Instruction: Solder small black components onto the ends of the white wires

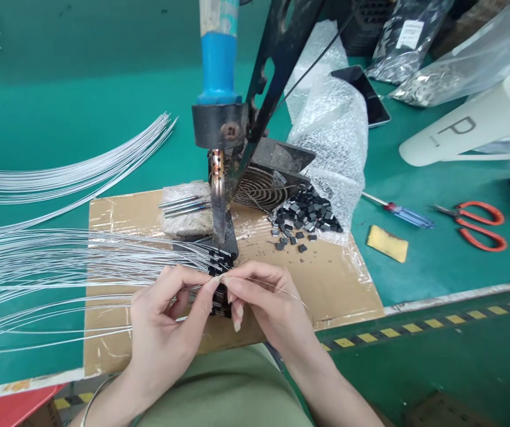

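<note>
Head view: your left hand [166,314] and right hand [259,302] both pinch one thin wire [281,292] — fingertips meeting just below the soldering iron [218,196], beside the black connectors [220,261] — steadying it.

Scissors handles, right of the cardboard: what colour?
Orange-red, on the scissors lying on the green table; the head view shows it.

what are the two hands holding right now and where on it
Both the left hand and right hand pinch a thin wire near its end, fingertips meeting.
</note>
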Motion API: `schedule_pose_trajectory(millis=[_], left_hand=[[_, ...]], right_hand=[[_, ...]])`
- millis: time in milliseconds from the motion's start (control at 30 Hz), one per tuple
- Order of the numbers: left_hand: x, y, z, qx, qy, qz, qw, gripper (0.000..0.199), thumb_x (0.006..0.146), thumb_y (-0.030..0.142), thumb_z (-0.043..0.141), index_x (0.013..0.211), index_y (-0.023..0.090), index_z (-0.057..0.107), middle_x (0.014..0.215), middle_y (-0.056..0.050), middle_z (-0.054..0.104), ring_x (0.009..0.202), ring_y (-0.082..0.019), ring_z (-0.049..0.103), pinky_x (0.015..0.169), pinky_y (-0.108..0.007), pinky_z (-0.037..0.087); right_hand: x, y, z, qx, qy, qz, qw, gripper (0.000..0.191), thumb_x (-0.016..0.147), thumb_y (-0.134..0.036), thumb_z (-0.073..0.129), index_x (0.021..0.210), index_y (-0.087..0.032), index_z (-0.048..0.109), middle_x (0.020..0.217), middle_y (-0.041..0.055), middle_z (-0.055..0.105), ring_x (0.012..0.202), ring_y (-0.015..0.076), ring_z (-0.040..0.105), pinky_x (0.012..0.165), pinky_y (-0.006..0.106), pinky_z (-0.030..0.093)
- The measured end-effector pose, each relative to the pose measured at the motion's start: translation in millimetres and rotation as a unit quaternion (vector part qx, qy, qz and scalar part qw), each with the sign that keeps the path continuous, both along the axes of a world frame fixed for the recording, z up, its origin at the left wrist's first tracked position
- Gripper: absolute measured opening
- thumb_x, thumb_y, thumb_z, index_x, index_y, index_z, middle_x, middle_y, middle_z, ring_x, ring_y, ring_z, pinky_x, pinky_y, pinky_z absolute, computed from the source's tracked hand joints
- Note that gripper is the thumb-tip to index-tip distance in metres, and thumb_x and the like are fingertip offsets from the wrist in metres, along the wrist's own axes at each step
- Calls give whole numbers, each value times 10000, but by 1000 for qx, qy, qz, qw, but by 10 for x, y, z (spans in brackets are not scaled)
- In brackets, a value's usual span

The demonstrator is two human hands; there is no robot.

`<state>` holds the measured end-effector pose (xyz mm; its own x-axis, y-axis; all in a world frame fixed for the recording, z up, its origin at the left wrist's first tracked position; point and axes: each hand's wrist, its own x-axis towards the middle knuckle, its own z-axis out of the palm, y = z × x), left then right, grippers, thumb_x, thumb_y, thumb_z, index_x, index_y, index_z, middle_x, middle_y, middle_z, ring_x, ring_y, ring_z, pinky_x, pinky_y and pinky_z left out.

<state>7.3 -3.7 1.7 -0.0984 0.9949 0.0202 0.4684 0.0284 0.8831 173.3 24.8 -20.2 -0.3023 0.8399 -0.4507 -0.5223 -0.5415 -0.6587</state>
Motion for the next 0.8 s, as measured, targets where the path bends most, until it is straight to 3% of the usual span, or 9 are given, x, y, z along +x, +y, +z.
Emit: schedule_pose_trajectory(millis=[233,600,800], left_hand=[[2,11,-1,-11,6,0,1000,127,959,213,725,839,238,754,619,44,595,535,-104,424,508,-246,347],[68,-41,-104,-3,-40,47,998,77,954,221,739,881,227,762,733,3,719,630,-135,618,563,-247,462],[142,-22,-18,-39,-68,95,992,108,932,253,752,832,213,759,723,4,725,602,-119,585,542,-241,428]], right_hand=[[42,17,-16,-1,-13,27,1000,146,786,-334,924,773,-199,870,613,-21,722,432,88,634,445,200,579],[-94,-77,-7,-18,18,-43,999,140,786,-348,929,792,-217,882,622,-34,722,433,66,639,453,163,578],[-131,-124,-27,0,5,-52,999,162,811,-395,910,856,-240,895,666,-16,747,495,83,655,496,188,602]])
